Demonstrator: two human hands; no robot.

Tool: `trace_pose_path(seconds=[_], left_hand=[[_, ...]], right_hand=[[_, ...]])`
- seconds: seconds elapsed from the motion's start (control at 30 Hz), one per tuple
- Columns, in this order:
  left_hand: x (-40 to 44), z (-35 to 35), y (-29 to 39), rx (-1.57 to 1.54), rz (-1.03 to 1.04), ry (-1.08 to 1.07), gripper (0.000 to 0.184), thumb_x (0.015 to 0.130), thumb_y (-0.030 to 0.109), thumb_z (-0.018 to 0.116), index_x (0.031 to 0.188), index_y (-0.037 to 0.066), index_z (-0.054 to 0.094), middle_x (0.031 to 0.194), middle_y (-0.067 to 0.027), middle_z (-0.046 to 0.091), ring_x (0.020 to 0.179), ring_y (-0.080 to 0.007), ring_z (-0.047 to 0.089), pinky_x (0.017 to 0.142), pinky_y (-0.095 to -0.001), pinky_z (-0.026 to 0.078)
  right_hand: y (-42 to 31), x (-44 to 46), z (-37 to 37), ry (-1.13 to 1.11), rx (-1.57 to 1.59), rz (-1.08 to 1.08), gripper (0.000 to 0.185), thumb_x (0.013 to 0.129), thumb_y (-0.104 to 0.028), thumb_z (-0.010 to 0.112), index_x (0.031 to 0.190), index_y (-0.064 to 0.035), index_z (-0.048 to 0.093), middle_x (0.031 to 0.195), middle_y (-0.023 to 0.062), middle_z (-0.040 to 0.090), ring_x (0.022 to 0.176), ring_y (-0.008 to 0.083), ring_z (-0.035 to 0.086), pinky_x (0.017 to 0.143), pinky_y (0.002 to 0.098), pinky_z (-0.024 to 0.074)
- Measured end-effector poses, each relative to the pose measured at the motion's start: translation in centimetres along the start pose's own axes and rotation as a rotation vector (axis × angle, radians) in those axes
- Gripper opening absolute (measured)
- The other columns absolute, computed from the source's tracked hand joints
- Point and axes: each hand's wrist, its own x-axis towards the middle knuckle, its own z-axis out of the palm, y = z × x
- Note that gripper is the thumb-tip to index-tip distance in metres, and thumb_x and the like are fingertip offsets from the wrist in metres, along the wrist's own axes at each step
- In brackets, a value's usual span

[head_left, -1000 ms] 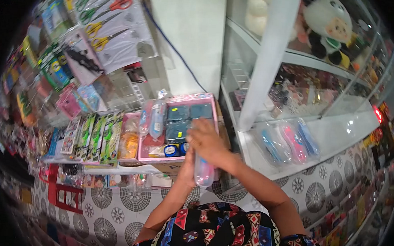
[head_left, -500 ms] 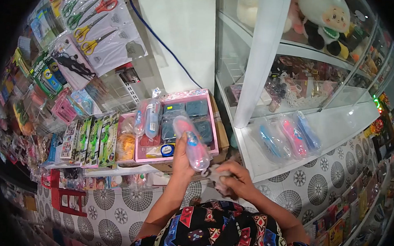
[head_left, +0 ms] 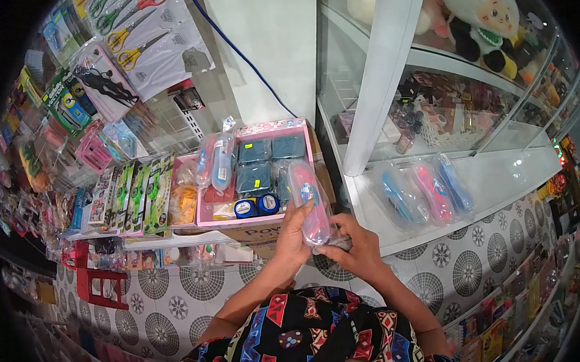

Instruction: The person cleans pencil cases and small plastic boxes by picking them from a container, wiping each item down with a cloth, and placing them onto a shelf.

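My left hand is closed around a long clear plastic case with pink contents and a blue label. It tilts, with its lower end towards me. At that lower end, my right hand is closed on a crumpled grey cloth, partly hidden by the fingers, and its fingertips are against the case. Beyond my hands, a pink box holds dark packaged blocks, blue round-faced items and blue plastic cases.
On the white shelf to the right lie a pink case and blue cases. A glass cabinet with plush toys rises behind. Scissors hang at the upper left. A red stool stands on the floor.
My left hand has moved right with the pink case. My right hand has brought the cloth up against the case's lower end. More of the pink box now shows.
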Motion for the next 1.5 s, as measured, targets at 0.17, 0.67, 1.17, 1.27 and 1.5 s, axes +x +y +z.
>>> trace_pose_path(seconds=[0.17, 0.67, 1.17, 1.27, 1.5], left_hand=[[-0.5, 0.2, 0.7, 0.003, 0.053, -0.068, 0.048, 0.086, 0.022, 0.059, 0.127, 0.007, 0.038, 0.109, -0.0118, 0.055, 0.095, -0.0256, 0.060, 0.077, -0.0408, 0.054], [-4.2, 3.0, -4.2, 0.217, 0.116, -0.032, 0.074, 0.085, 0.009, 0.054, 0.145, 0.015, 0.012, 0.124, -0.0116, 0.044, 0.109, -0.0206, 0.049, 0.090, -0.0343, 0.044], [-3.5, 6.8, -6.2, 0.559, -0.143, -0.789, 0.092, 0.088, 0.022, 0.063, 0.146, 0.012, -0.008, 0.128, -0.0231, 0.043, 0.116, -0.0276, 0.046, 0.098, -0.0378, 0.037], [-3.9, 5.6, -6.2, 0.677, -0.236, -0.763, 0.088, 0.086, 0.014, 0.063, 0.147, 0.013, -0.001, 0.128, -0.0200, 0.043, 0.112, -0.0232, 0.046, 0.096, -0.0356, 0.039], [-4.2, 2.7, -5.0, 0.674, -0.224, -0.673, 0.085, 0.084, 0.020, 0.068, 0.145, 0.007, 0.009, 0.119, -0.0202, 0.047, 0.099, -0.0191, 0.053, 0.085, -0.0310, 0.046]], right_hand=[[-1.4, -0.9, -2.2, -0.091, 0.400, 0.302, 0.061, 0.075, -0.031, 0.075, 0.124, -0.0058, 0.048, 0.079, 0.0050, 0.057, 0.079, 0.0134, 0.061, 0.064, 0.0264, 0.0466], [-0.9, -2.9, -2.8, -0.195, 0.586, 0.362, 0.066, 0.073, -0.016, 0.077, 0.126, 0.0007, 0.042, 0.104, 0.0085, 0.060, 0.095, 0.0175, 0.058, 0.085, 0.0308, 0.0465], [-1.6, -4.4, -17.8, 0.216, 0.020, 0.546, 0.070, 0.061, -0.017, 0.076, 0.121, 0.0049, 0.048, 0.093, 0.0111, 0.063, 0.078, 0.0146, 0.058, 0.067, 0.0298, 0.0478], [1.7, -2.9, -20.5, 0.206, -0.121, 0.427, 0.067, 0.059, -0.019, 0.075, 0.117, 0.0044, 0.053, 0.088, 0.0133, 0.065, 0.075, 0.0196, 0.061, 0.068, 0.0309, 0.0486], [5.1, 0.3, -21.0, 0.044, -0.464, 0.512, 0.067, 0.055, -0.024, 0.076, 0.114, 0.0006, 0.056, 0.083, 0.0193, 0.065, 0.076, 0.0291, 0.065, 0.072, 0.0353, 0.0494]])
